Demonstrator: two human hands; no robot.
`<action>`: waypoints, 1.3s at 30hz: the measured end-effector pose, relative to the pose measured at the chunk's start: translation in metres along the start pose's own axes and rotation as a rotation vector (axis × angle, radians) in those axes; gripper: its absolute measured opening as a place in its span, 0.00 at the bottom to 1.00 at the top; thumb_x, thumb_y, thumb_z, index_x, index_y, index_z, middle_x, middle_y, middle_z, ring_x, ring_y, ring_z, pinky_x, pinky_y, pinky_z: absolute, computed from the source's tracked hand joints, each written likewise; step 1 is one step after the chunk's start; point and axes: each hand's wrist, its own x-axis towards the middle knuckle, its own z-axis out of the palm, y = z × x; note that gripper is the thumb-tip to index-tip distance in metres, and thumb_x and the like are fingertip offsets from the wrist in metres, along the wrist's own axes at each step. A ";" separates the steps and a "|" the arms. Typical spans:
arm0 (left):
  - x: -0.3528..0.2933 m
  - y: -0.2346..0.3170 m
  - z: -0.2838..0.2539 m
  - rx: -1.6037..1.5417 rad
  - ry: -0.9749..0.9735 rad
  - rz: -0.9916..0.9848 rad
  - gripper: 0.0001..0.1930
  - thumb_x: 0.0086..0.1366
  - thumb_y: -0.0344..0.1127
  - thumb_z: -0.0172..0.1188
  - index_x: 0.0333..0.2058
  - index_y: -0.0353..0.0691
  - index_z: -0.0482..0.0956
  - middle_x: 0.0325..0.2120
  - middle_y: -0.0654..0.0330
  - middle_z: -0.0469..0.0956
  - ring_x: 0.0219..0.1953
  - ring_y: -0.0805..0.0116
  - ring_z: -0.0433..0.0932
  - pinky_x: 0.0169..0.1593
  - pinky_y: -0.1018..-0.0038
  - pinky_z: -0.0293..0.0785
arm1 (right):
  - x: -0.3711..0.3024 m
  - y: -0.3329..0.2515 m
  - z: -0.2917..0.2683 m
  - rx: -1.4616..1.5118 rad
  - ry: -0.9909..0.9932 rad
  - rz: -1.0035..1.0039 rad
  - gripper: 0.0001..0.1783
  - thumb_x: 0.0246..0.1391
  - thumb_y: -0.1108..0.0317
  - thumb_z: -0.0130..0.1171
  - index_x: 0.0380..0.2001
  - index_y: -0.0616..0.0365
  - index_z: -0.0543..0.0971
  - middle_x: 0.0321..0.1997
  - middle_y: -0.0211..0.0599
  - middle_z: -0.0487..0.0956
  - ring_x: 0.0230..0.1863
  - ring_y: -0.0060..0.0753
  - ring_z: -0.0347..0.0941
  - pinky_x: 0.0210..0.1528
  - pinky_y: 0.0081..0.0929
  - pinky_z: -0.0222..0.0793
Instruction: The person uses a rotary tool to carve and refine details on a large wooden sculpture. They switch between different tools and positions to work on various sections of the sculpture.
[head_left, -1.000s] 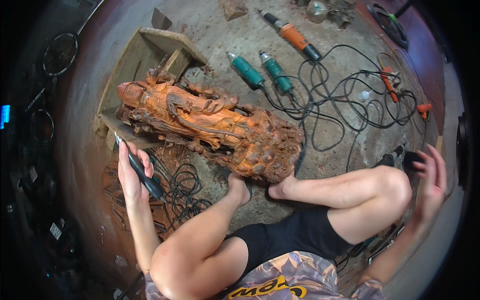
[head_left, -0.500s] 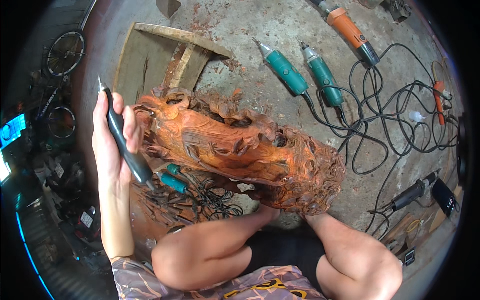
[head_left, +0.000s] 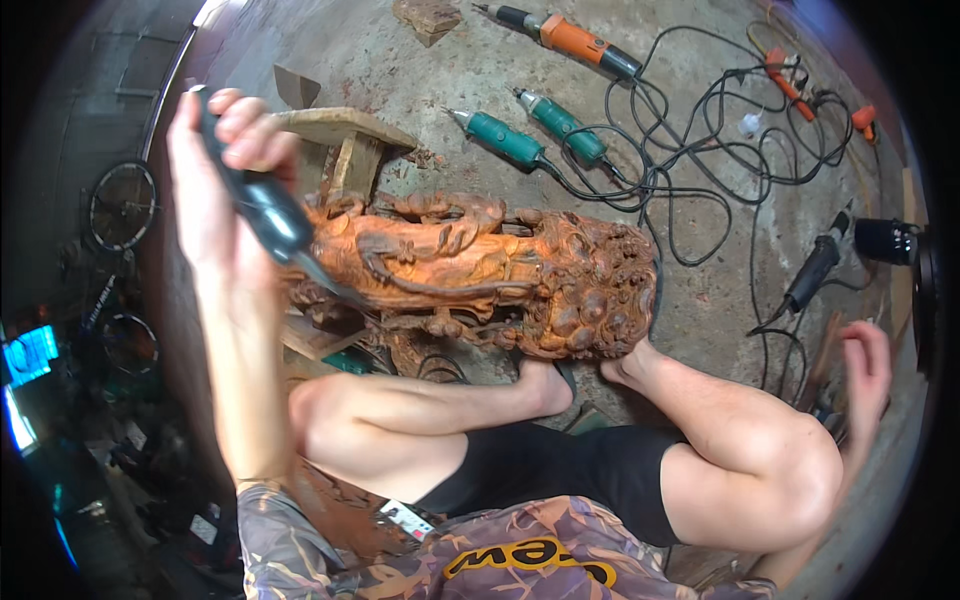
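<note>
My left hand is raised on the left, its fingers wrapped round a black pen-shaped carving handpiece. The handpiece tilts with its thin tip up, and a dark lead trails from its lower end. Behind it lies a reddish-brown carved wooden sculpture, on its side across the middle, with a dense knobbly end toward the right. Hand and tool overlap the sculpture's left end from above. At the far right, past my knee, my right hand is held low with loosely bent fingers and nothing visible in it.
Beyond the sculpture, two green power grinders and an orange one lie on the concrete floor among tangled black cords. A wooden stool stands at the back left. A dark power tool lies on the right.
The view has shifted, so the sculpture lies more level in it. My left hand has come up with the handpiece. My right hand has come into view at the far right.
</note>
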 end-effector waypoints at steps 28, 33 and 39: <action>0.044 0.020 -0.044 0.324 0.002 -0.060 0.13 0.78 0.30 0.32 0.40 0.30 0.65 0.18 0.65 0.61 0.13 0.80 0.61 0.26 0.82 0.57 | 0.016 0.044 0.182 -0.245 -0.737 0.221 0.14 0.58 0.76 0.58 0.48 0.62 0.80 0.41 0.35 0.82 0.43 0.26 0.76 0.48 0.25 0.72; 0.012 0.008 -0.025 0.479 0.149 -0.011 0.14 0.79 0.42 0.41 0.32 0.43 0.61 0.12 0.68 0.62 0.08 0.81 0.61 0.18 0.84 0.57 | 0.008 0.048 0.170 -0.223 -0.739 0.211 0.15 0.59 0.76 0.58 0.50 0.62 0.79 0.41 0.35 0.82 0.44 0.25 0.76 0.49 0.25 0.72; -0.062 -0.016 -0.020 -0.102 0.154 -0.056 0.14 0.79 0.42 0.38 0.33 0.43 0.62 0.14 0.67 0.66 0.10 0.77 0.65 0.20 0.80 0.62 | 0.048 0.004 0.095 -0.135 -0.451 0.110 0.16 0.60 0.76 0.57 0.51 0.62 0.79 0.42 0.36 0.82 0.45 0.25 0.77 0.50 0.24 0.72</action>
